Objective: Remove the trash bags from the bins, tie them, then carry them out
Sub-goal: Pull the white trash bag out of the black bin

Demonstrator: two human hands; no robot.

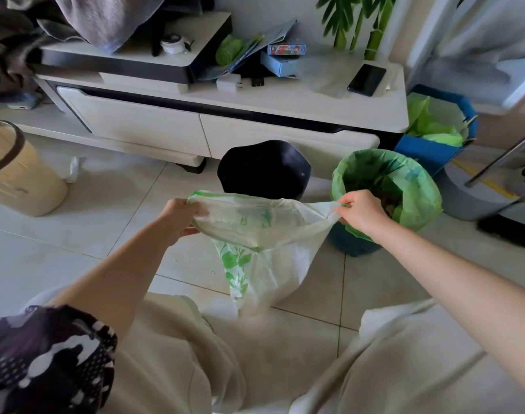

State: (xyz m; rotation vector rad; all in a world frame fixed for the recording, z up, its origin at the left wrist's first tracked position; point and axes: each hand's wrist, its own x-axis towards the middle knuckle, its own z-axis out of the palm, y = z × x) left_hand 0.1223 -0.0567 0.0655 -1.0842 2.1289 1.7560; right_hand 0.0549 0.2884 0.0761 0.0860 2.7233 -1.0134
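Tiled floor (91, 204) before a low cabinet (255, 103): thin white trash bag (273, 264), limp, likely light, rim pinched taut between left hand (180, 216) and right hand (360, 213) fingers, black bin (264, 168) just beyond.

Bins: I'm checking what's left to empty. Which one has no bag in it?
The black bin, behind the held white bag; its inside shows bare black. The round bin and blue bin hold green bags.
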